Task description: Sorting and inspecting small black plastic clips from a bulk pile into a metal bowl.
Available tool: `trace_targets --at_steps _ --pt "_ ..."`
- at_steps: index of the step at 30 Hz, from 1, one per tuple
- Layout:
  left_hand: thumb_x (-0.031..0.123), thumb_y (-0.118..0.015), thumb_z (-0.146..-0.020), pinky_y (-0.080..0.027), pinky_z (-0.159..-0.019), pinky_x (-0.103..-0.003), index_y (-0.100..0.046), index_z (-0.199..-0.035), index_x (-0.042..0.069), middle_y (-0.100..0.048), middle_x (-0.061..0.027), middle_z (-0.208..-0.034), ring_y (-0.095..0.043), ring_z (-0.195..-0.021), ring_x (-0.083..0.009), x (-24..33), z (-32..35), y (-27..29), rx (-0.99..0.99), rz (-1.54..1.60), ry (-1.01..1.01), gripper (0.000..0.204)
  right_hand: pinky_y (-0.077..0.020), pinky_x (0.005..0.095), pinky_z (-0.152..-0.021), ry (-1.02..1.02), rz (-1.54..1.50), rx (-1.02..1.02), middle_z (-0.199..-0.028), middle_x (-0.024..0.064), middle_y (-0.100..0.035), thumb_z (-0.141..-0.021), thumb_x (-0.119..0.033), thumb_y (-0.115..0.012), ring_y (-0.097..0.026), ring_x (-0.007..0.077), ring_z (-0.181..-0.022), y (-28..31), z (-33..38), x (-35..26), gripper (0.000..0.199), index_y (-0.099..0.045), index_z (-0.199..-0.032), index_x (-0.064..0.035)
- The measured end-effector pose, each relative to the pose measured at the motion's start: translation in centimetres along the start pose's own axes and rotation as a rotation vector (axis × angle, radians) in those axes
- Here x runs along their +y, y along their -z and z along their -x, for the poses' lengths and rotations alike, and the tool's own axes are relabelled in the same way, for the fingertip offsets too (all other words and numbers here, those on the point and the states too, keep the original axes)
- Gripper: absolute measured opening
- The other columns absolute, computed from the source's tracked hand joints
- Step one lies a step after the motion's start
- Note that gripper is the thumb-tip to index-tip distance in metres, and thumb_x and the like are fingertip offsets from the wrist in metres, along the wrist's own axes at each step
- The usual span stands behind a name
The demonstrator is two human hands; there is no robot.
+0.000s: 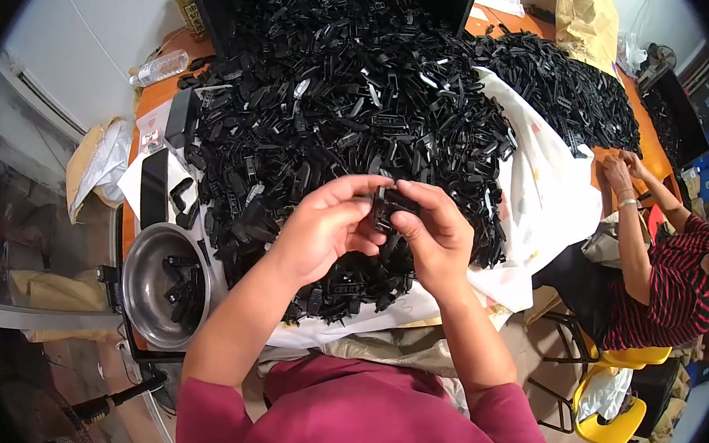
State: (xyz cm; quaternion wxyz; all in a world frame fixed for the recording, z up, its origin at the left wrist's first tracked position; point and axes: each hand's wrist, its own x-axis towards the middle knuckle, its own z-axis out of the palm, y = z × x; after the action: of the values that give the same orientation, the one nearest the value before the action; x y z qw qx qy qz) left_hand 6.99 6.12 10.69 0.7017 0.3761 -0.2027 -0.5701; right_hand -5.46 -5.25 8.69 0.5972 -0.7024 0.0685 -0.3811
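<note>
Both my hands meet in front of me over a large heap of small black plastic parts (337,127). Between them is a small black plastic piece (382,210), partly hidden by my fingers. My left hand (329,228) pinches its left side with thumb and forefinger. From the right, my right hand (437,237) grips the same piece or one joined to it; I cannot tell which. To the left of my forearm, a round steel bowl (142,287) holds several black parts.
A dark phone (153,187) lies beside the heap, with a clear plastic bottle (161,68) farther back. A white cloth (545,213) borders the heap on the right. Beyond it, a co-worker (662,274) in a striped shirt handles things at a second black pile (560,88).
</note>
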Motion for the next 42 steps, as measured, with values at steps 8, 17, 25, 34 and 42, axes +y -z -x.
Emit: trace_targets --at_steps 8,17,25,34,42 --pt "0.008 -0.068 -0.076 -0.046 -0.064 -0.024 -0.061 -0.106 0.002 -0.052 -0.0047 -0.09 -0.055 -0.076 -0.0121 -2.0 2.1 -0.3 0.315 -1.068 -0.679 0.031 -0.0505 0.0223 -0.064 -0.293 -0.26 0.047 -0.092 0.0081 -0.061 -0.083 -0.001 -0.058 -0.058 0.011 -0.076 -1.9 1.5 -1.7 0.026 -0.055 -0.109 0.0022" --pt "0.008 -0.073 -0.07 -0.049 -0.064 -0.025 -0.062 -0.101 0.001 -0.063 -0.0095 -0.088 -0.06 -0.073 -0.0138 -1.9 3.1 0.0 0.233 -0.856 -0.631 0.034 -0.0466 0.0248 -0.063 0.173 0.413 -0.159 -0.091 0.0127 -0.062 -0.072 0.004 -0.065 -0.058 0.0181 -0.076 0.7 0.4 -3.8 0.028 -0.064 -0.099 -0.0012" --pt "0.002 -0.07 -0.073 -0.05 -0.066 -0.023 -0.062 -0.098 -0.001 -0.063 -0.0065 -0.087 -0.059 -0.076 -0.0107 -0.8 3.9 -0.6 0.203 -1.31 -0.751 0.026 -0.0478 0.0302 -0.056 0.351 0.619 -0.244 -0.084 0.0095 -0.06 -0.065 0.002 -0.068 -0.057 0.0224 -0.067 1.0 0.8 -3.7 0.037 -0.062 -0.101 -0.0031" --pt "0.009 -0.061 -0.084 -0.045 -0.083 -0.024 -0.057 -0.11 -0.001 -0.062 -0.0065 -0.1 -0.056 -0.092 -0.0104 -6.0 3.7 0.1 0.313 -0.024 -0.28 0.028 -0.0465 0.0278 -0.058 0.301 0.681 -0.074 -0.093 0.0112 -0.059 -0.07 0.001 -0.068 -0.057 0.0209 -0.07 -1.8 3.4 -2.0 0.037 -0.058 -0.106 -0.0008" --pt "0.014 -0.057 -0.087 -0.041 -0.078 -0.021 -0.06 -0.103 0.0 -0.06 -0.0006 -0.091 -0.053 -0.08 -0.0069 -5.5 3.9 2.4 0.27 -0.141 -0.171 0.021 -0.0477 0.0231 -0.067 -0.382 0.309 -0.188 -0.082 0.0068 -0.063 -0.079 -0.01 -0.067 -0.058 0.0088 -0.075 -1.6 5.0 -0.3 0.026 -0.058 -0.1 0.0023"
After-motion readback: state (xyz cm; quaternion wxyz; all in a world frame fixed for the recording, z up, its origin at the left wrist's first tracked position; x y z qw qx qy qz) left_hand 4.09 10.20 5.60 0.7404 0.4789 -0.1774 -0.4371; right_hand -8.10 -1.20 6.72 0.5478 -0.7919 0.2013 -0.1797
